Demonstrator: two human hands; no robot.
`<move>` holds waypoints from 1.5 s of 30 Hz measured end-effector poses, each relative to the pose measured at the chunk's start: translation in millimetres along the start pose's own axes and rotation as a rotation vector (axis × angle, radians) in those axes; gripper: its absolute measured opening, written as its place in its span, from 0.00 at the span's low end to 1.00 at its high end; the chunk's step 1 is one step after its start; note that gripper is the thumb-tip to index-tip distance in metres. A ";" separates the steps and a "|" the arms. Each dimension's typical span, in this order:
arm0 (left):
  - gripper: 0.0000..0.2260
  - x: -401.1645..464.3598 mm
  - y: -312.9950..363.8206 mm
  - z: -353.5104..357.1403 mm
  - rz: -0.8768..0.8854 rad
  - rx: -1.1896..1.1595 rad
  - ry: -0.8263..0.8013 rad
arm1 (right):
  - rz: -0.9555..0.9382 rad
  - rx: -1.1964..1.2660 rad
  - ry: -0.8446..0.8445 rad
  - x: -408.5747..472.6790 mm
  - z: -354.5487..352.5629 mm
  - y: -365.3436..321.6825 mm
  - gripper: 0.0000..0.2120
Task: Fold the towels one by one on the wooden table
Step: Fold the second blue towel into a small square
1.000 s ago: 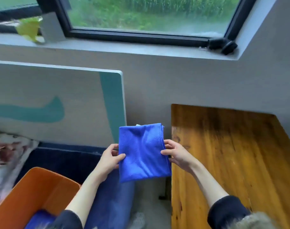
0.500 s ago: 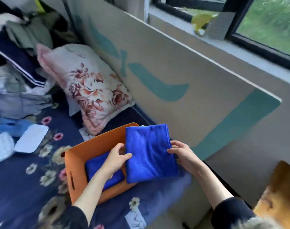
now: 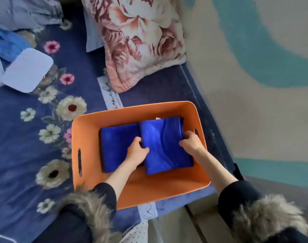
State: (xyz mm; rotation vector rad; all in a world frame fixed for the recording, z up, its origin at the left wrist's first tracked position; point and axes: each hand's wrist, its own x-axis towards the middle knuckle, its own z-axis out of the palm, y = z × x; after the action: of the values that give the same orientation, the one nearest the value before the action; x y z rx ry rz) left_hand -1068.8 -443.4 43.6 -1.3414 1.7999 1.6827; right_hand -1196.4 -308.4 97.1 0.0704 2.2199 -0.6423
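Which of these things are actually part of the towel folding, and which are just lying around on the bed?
Part of the job:
folded blue towel, held by left hand and right hand
second blue towel beside it
orange basket holding both

Just lying about:
flowered pillow
flowered bedsheet
white lid

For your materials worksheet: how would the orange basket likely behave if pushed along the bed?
The orange basket would probably slide, not tip: it looks low and wide. Likely light, holding only folded blue towels. The soft bedspread may drag.
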 end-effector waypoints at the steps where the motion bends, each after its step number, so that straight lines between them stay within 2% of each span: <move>1: 0.10 10.5 -4.7 4.8 -0.003 0.019 0.001 | 0.004 -0.009 -0.001 11.2 6.6 4.0 0.16; 5: 0.12 45.3 -20.1 20.5 0.000 0.092 0.012 | 0.006 -0.139 0.003 44.8 29.0 15.1 0.24; 14: 0.16 71.5 -36.8 30.8 0.000 0.123 0.037 | 0.026 -0.305 0.011 65.1 49.2 12.4 0.24; 18: 0.13 71.3 -39.0 30.5 0.044 0.143 0.059 | 0.049 -0.322 0.028 63.8 52.8 14.7 0.24; 21: 0.12 69.7 -38.5 29.0 0.128 0.245 0.123 | 0.019 -0.405 0.125 60.3 60.3 17.1 0.24; 23: 0.15 65.8 -39.7 27.2 0.204 0.365 0.188 | -0.059 -0.557 0.177 54.9 65.5 21.6 0.29; 26: 0.22 61.1 -45.3 27.5 0.431 0.742 0.267 | -0.308 -0.893 0.160 51.5 74.5 36.9 0.38; 27: 0.27 61.7 -48.1 29.0 0.511 0.846 0.252 | -0.393 -1.000 0.135 53.2 76.9 42.2 0.37; 29: 0.39 67.6 -54.8 30.9 0.569 1.046 0.113 | -0.483 -1.197 0.079 60.4 79.9 49.8 0.37; 31: 0.46 80.5 -62.9 30.2 0.555 1.181 0.027 | -0.461 -1.326 0.017 73.2 80.0 53.0 0.44; 33: 0.47 93.1 -69.4 27.3 0.535 1.235 0.012 | -0.398 -1.382 -0.044 89.5 79.5 53.7 0.51; 36: 0.47 103.0 -73.3 26.7 0.519 1.242 -0.007 | -0.374 -1.434 -0.106 106.5 82.9 57.0 0.54; 40: 0.46 108.2 -75.4 35.4 0.483 1.247 0.003 | -0.400 -1.439 -0.115 120.5 87.4 63.2 0.55; 43: 0.45 108.9 -71.0 34.8 0.444 1.263 -0.049 | -0.397 -1.447 -0.127 118.5 87.9 60.8 0.55; 45: 0.45 105.9 -67.0 31.7 0.430 1.270 -0.100 | -0.370 -1.385 -0.154 110.4 88.0 56.7 0.52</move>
State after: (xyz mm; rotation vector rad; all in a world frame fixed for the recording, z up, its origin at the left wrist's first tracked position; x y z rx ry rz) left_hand -1079.4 -447.3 -85.1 -0.3077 2.4414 0.3830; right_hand -1195.3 -317.6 -54.7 -1.0448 2.0766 0.7701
